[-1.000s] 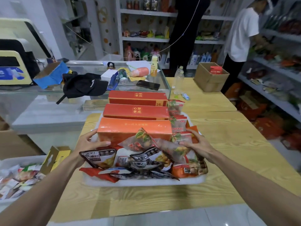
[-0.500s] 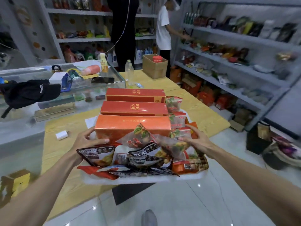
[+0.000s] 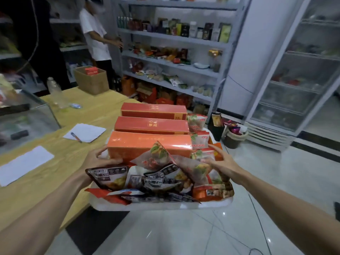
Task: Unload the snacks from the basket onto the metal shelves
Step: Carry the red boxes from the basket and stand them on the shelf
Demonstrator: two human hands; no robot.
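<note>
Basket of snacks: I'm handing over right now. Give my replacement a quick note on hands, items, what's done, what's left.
Left hand grips the basket at its left rim; right hand grips its right side, fingers over packets.
Basket is held in the air beside the table, full: three orange boxes, many packets.
Done: nothing shelved yet.
Left: carry to the metal shelves ahead, unload all.

The basket (image 3: 161, 206) is smooth white plastic. The snack packets (image 3: 110, 175) inside are shiny plastic film, some half clear, and the three orange boxes (image 3: 147, 144) are glossy cardboard. The tabletop (image 3: 36, 190) is matt pale wood. The metal shelves (image 3: 171, 38) look grey and matt, and the floor tiles (image 3: 276, 172) are glossy.
</note>
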